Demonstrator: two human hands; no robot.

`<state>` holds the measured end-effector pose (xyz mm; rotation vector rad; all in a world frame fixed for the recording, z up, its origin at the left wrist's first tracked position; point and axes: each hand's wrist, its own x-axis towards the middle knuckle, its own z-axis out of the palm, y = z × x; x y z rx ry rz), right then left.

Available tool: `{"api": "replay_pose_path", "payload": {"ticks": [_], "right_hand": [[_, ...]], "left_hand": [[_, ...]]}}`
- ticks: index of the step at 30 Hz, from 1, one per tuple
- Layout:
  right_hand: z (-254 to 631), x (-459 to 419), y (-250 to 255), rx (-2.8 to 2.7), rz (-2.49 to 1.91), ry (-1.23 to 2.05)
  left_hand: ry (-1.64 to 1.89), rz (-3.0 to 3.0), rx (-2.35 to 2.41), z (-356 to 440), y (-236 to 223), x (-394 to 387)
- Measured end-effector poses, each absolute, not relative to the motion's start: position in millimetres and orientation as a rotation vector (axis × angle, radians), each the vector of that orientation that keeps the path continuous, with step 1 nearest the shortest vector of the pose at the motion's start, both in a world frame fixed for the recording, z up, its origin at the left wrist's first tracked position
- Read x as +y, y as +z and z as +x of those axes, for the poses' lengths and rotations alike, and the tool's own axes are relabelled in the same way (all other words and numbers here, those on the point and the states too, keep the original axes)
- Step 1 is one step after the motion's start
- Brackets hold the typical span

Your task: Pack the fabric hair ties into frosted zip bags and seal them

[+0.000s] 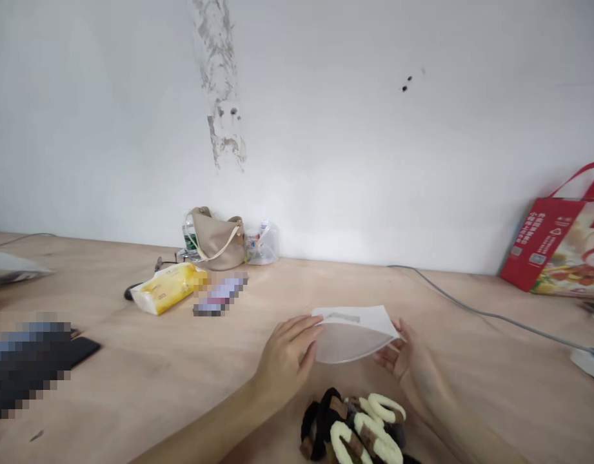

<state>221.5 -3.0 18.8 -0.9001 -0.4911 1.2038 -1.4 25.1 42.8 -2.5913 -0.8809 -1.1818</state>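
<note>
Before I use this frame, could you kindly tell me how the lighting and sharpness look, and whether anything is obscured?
In the head view, bright flat light washes out the white wall; pixelation hides the dark object at left and the small item beside the yellow packet; the left hand and right hand at the white pouch look slightly soft; the wide lens bends the table's back edge.

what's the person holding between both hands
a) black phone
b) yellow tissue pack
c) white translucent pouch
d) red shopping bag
c, the left hand and right hand hold the sides of the white translucent pouch above the wooden table
</note>
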Motion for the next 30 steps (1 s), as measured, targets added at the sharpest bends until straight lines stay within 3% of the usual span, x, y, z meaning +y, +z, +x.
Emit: {"api": "replay_pose_path", "payload": {"ticks": [12,22,30], "right_hand": [[216.8,-11.4,28.7,-1.187,-1.276,0.575],[219.2,-8.6,17.3,-1.474,-1.224,0.767],[222.2,-7.3,17.4,-1.401,-1.172,0.999]], "left_hand": [[-1.243,-2.732,-0.965,2.3,37.9,19.4],[-1.245,-2.996,-1.179,-1.5,47.1,21.3],[-1.199,-3.431,-1.400,-2.1,48.9,16.9]]}}
